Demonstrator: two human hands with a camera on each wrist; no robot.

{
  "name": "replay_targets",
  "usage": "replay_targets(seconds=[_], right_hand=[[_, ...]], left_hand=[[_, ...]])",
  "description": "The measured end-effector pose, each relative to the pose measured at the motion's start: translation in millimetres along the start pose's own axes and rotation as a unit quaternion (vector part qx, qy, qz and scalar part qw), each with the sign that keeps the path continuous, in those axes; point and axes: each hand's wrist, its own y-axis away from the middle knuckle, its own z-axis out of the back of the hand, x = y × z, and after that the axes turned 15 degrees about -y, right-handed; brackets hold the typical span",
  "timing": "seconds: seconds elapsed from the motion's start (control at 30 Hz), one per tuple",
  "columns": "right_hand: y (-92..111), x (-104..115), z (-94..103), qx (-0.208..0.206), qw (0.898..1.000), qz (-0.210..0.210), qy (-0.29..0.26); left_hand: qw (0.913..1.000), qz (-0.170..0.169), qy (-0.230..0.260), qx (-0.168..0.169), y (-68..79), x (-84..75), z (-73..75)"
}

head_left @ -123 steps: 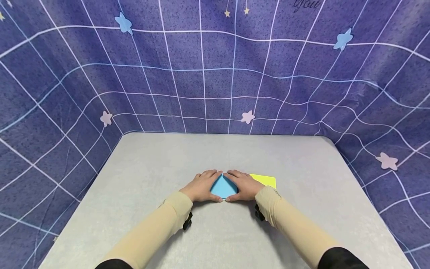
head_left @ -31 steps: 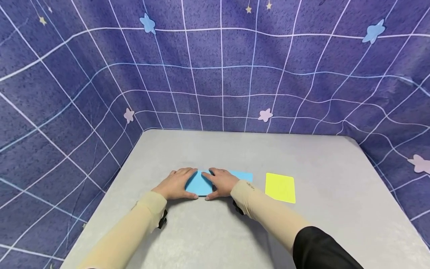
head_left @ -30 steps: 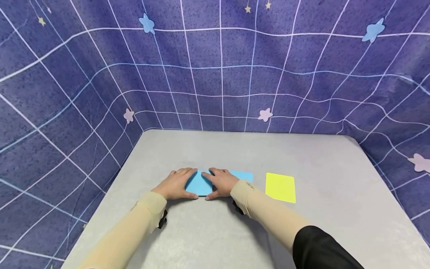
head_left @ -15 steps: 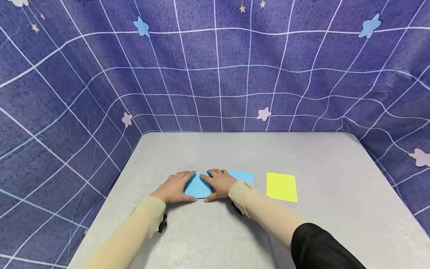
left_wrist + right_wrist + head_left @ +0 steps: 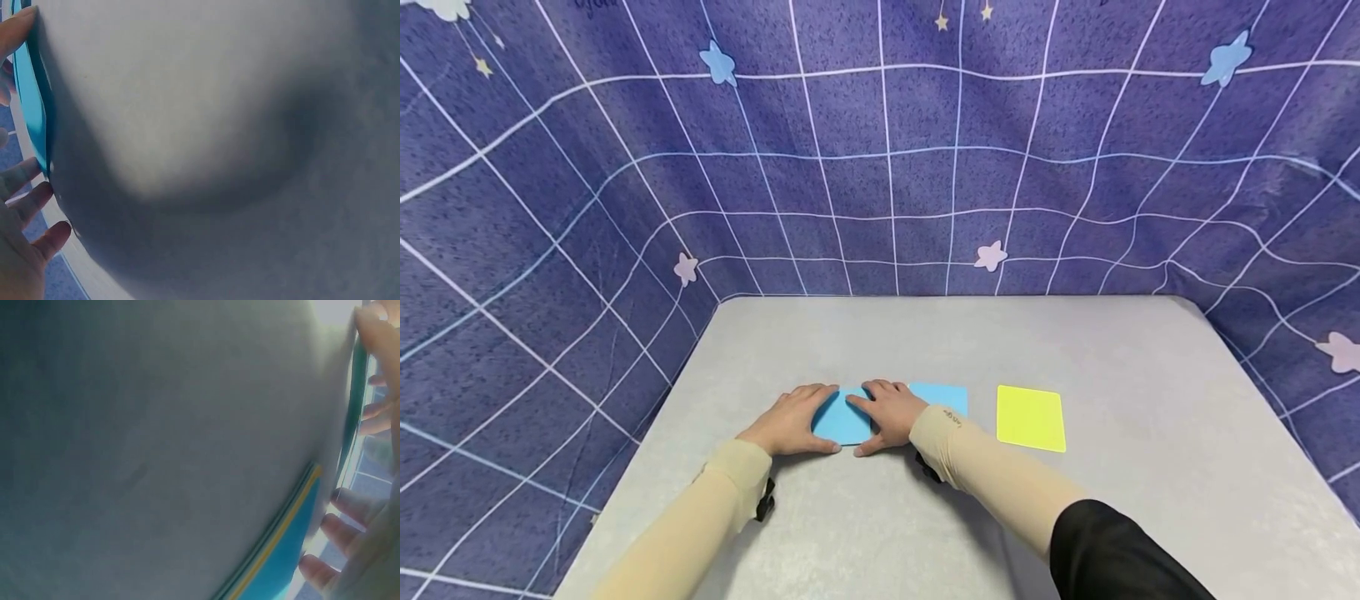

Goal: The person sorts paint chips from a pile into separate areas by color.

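Observation:
A blue square card lies between my two hands on the grey table. My left hand spans its left side, thumb at the near edge and fingertips at the far one. On the other side my right hand mirrors this, its index finger reaching over the card. The left wrist view shows the blue card edge-on, slightly bowed, between thumb and fingertips. Right of my right hand is a second blue square, partly hidden by hand and sleeve. In the right wrist view that blue square has a layered edge with a yellow stripe.
A bright yellow square lies flat further right, beyond the right forearm. The light grey table stretches around the hands. A purple curtain with grid lines and stars hangs behind the table and at both sides.
Since about four seconds ago my hands have shifted left relative to the yellow square, and the second blue square shows beside it. Over the last second the dark strip along the card's near edge has thinned.

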Motion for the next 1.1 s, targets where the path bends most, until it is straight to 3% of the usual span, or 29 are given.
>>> replay_targets(seconds=[0.23,0.6,0.83,1.1], right_hand=[[13.7,-13.2,1.5,0.009,1.0,-0.009,-0.028],[49.8,-48.1,26.4,-0.008,0.997,-0.043,-0.07],[68.4,-73.6,26.3,-0.017,0.994,-0.062,-0.083],[82.7,-84.6,25.6,-0.008,0.994,-0.07,-0.078]], left_hand=[[0.9999,0.0,-0.012,0.01,-10.3,-17.0,-4.0],[0.9993,-0.034,-0.017,0.003,-39.9,-55.3,2.6],[0.9972,-0.07,-0.025,0.004,-61.9,-80.8,8.8],[0.996,-0.082,-0.025,0.025,-73.5,-97.1,8.0]])
